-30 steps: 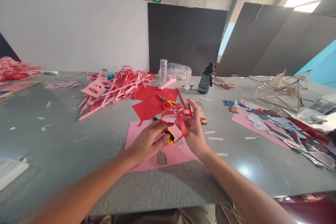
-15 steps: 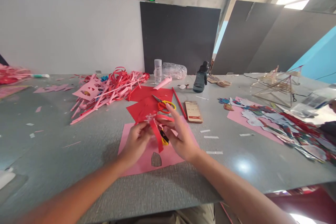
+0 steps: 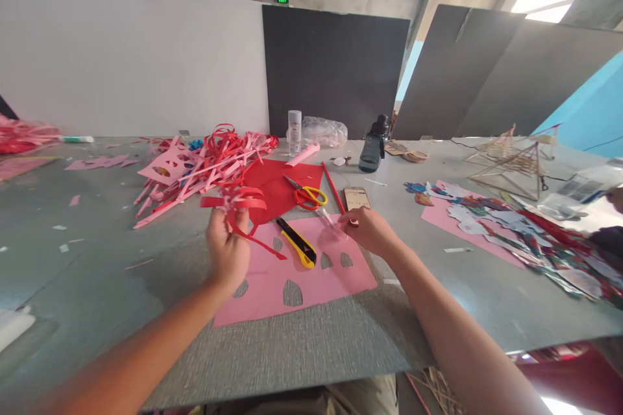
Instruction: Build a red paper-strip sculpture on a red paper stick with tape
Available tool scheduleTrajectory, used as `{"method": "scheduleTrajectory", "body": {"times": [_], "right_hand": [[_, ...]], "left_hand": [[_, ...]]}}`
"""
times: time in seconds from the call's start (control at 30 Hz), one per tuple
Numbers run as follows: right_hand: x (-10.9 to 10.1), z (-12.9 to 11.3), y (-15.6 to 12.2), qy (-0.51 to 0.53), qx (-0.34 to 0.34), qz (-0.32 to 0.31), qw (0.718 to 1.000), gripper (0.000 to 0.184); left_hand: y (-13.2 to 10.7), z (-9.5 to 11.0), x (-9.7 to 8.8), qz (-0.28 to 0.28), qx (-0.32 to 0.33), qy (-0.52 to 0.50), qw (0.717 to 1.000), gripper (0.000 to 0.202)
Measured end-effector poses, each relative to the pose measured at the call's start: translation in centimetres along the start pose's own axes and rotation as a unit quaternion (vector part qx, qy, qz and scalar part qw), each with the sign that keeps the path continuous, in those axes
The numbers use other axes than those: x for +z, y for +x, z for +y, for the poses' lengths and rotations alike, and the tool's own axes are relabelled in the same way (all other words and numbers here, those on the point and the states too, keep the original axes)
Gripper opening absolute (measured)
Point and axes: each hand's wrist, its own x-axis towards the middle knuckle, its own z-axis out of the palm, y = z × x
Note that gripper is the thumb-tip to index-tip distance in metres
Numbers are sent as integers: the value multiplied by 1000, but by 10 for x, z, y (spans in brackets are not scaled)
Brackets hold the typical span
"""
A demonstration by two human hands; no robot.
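Note:
My left hand is closed around a bunch of looped red paper strips, one tail hanging to the right. Over the far right corner of a pink paper sheet with cut-out holes, my right hand has its fingers pinched together. At those fingertips is a thin, whitish, see-through piece, blurred; its kind is unclear. A yellow and black utility knife lies on the pink sheet between my hands. Beyond it are scissors with red and yellow handles, partly on red paper.
Just beyond my right hand lies a phone, beside a red stick. A dark water bottle stands farther back. Pink and red strips are heaped at the left; colourful cut-outs cover the right side.
My hands have moved apart. The left carried the red strips leftward, while the right went right, close to the phone. The knife and the holes in the pink sheet are now uncovered.

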Motion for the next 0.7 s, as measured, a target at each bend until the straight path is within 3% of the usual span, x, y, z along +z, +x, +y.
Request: {"method": "scheduleTrajectory", "body": {"times": [0.1,0.2,0.3,0.4,0.5,0.7], "right_hand": [[2,-1,-1,18,-26,-27,999,32],[5,-1,0,48,-56,-54,996,42],[9,0,3,75,-69,-65,993,49],[13,2,5,80,-63,-48,994,49],[15,3,4,70,-57,-30,995,35],[13,-3,0,57,-99,-47,992,24]], "left_hand": [[-8,6,-1,-61,69,6,996,18],[-17,4,0,-146,58,-13,988,12],[-23,-1,2,-194,43,-20,980,16],[-25,2,3,-220,29,-22,975,20],[-22,11,2,-238,34,-6,971,25],[-20,15,-1,-210,83,85,970,27]]}}
